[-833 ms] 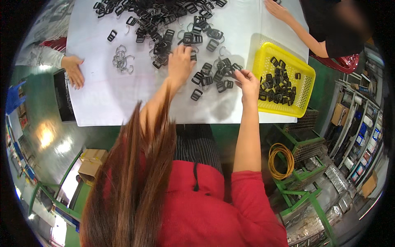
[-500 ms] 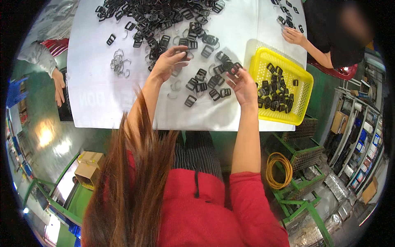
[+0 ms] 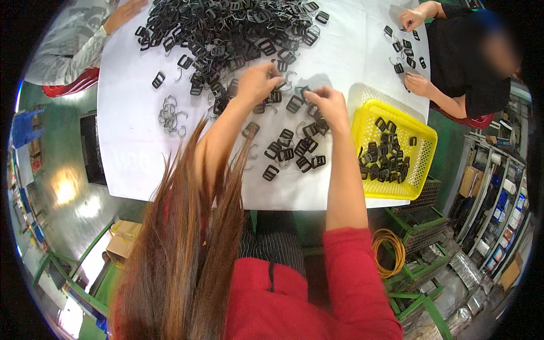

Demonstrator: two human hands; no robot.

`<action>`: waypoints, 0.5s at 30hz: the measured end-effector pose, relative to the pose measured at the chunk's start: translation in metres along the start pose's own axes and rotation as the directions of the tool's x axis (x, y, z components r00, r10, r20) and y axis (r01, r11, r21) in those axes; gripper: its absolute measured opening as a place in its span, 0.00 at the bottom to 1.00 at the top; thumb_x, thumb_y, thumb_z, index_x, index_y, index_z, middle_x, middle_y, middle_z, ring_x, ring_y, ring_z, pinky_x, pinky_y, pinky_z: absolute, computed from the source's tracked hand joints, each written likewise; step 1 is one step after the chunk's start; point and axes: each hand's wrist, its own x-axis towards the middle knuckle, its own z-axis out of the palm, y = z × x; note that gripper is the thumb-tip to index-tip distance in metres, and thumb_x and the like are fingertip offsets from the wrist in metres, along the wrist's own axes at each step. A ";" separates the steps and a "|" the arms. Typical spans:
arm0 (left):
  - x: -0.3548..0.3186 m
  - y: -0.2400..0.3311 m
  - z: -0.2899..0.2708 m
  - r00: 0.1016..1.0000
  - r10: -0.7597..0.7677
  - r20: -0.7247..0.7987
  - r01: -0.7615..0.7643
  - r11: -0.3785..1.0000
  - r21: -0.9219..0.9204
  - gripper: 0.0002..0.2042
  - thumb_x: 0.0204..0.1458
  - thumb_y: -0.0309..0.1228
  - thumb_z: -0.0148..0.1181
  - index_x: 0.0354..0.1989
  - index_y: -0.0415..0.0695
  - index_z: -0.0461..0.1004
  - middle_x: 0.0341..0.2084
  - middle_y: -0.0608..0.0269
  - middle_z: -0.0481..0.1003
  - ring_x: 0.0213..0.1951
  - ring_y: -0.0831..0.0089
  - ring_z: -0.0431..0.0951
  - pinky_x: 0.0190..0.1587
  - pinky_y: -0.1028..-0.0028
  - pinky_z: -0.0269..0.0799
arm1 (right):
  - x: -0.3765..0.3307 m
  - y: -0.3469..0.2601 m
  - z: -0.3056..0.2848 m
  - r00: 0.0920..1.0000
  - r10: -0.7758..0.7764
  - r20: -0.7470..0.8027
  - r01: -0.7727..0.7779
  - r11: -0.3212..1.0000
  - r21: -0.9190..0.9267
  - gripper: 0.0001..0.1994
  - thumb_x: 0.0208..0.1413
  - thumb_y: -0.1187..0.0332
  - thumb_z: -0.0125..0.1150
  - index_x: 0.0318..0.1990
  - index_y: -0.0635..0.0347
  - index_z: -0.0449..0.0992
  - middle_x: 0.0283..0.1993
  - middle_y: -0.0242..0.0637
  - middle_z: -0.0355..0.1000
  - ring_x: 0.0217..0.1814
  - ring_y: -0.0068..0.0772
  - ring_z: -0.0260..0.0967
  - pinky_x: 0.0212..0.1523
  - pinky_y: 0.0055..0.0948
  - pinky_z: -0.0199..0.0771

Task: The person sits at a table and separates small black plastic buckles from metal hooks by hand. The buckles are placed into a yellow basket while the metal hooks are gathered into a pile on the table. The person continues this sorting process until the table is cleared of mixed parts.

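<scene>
My left hand [image 3: 259, 83] is over the near edge of a big heap of black plastic strap buckles [image 3: 221, 34]. Its fingers are curled in toward the thumb; whatever they hold is too small and blurred to make out. Just to the right, my right hand [image 3: 331, 106] pinches a dark piece that looks like a black buckle [image 3: 305, 90] between thumb and fingers. Below the hands lies a loose cluster of buckles [image 3: 286, 152] on the white table cover [image 3: 141, 133]. A yellow perforated basket [image 3: 426, 161] with several buckles in it stands right of my right forearm.
Thin clear curved pieces [image 3: 169, 115] lie at the left of the table. A co-worker's hands [image 3: 418, 85] handle buckles at the far right; another person's hand [image 3: 122, 14] rests at the far left edge. Below the basket are a green metal frame [image 3: 416, 218] and a coiled orange hose [image 3: 389, 253].
The view has shifted, so the table sits lower in the picture. Both my hands are farther over the table and closer together. The left person's hand has moved up to the table's far corner.
</scene>
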 end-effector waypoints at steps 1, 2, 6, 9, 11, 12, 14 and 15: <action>-0.004 -0.003 -0.009 0.999 -0.023 0.046 0.028 0.991 -0.128 0.14 0.39 0.38 0.65 0.33 0.45 0.75 0.25 0.57 0.75 0.31 0.66 0.75 0.34 0.70 0.68 | -0.002 0.010 -0.007 0.999 0.017 -0.033 -0.019 0.999 -0.046 0.15 0.37 0.61 0.67 0.30 0.61 0.77 0.25 0.37 0.74 0.25 0.30 0.69 0.30 0.28 0.68; -0.006 -0.006 -0.016 0.994 -0.055 0.090 0.064 0.992 -0.106 0.13 0.38 0.38 0.65 0.31 0.44 0.75 0.24 0.58 0.75 0.30 0.68 0.74 0.33 0.71 0.67 | -0.004 0.024 -0.011 0.997 0.032 -0.067 -0.039 0.995 -0.092 0.14 0.37 0.61 0.67 0.29 0.62 0.77 0.23 0.37 0.74 0.24 0.27 0.68 0.28 0.26 0.67; -0.022 -0.006 -0.049 0.895 -0.107 0.432 0.263 0.910 -0.320 0.10 0.44 0.35 0.62 0.28 0.41 0.74 0.26 0.66 0.74 0.30 0.78 0.72 0.31 0.77 0.67 | -0.029 0.015 -0.024 0.977 0.210 0.032 -0.213 0.963 0.166 0.16 0.39 0.59 0.66 0.28 0.65 0.77 0.22 0.38 0.73 0.24 0.23 0.68 0.28 0.24 0.66; -0.023 -0.010 -0.072 0.860 0.128 0.494 0.399 0.434 -0.808 0.07 0.49 0.31 0.58 0.34 0.46 0.70 0.33 0.67 0.73 0.37 0.75 0.74 0.31 0.78 0.69 | -0.026 0.021 -0.012 0.990 0.092 -0.106 -0.089 0.995 0.034 0.15 0.40 0.59 0.66 0.30 0.63 0.76 0.25 0.40 0.74 0.28 0.28 0.70 0.30 0.27 0.68; -0.017 0.001 -0.069 0.885 0.081 0.459 0.410 0.334 -0.849 0.07 0.49 0.32 0.57 0.35 0.46 0.70 0.33 0.68 0.73 0.38 0.74 0.74 0.30 0.76 0.70 | -0.024 0.017 -0.002 0.985 0.049 -0.168 -0.081 0.978 -0.190 0.15 0.40 0.59 0.66 0.32 0.61 0.76 0.28 0.41 0.74 0.31 0.33 0.72 0.33 0.30 0.69; -0.014 0.002 -0.067 0.896 0.050 0.441 0.410 0.284 -0.867 0.07 0.50 0.32 0.57 0.36 0.46 0.70 0.33 0.68 0.73 0.39 0.73 0.75 0.30 0.74 0.71 | -0.027 -0.003 0.008 0.984 0.040 -0.171 -0.097 0.935 -0.340 0.16 0.39 0.59 0.66 0.33 0.59 0.75 0.29 0.41 0.74 0.32 0.36 0.72 0.34 0.32 0.70; 0.004 -0.017 -0.055 0.920 -0.149 0.361 0.364 0.661 -0.656 0.11 0.48 0.34 0.59 0.37 0.43 0.70 0.35 0.64 0.74 0.37 0.70 0.75 0.32 0.71 0.71 | -0.028 -0.022 0.028 0.989 -0.020 -0.149 -0.061 0.855 -0.515 0.17 0.38 0.59 0.67 0.34 0.56 0.74 0.32 0.42 0.74 0.35 0.41 0.72 0.37 0.35 0.70; 0.012 -0.016 -0.043 0.939 -0.223 0.261 0.317 0.853 -0.414 0.12 0.47 0.34 0.60 0.37 0.44 0.70 0.34 0.64 0.73 0.35 0.72 0.74 0.31 0.72 0.70 | -0.025 -0.016 0.034 0.989 -0.056 -0.140 -0.031 0.833 -0.552 0.17 0.37 0.59 0.68 0.35 0.55 0.74 0.33 0.43 0.74 0.37 0.43 0.71 0.38 0.36 0.70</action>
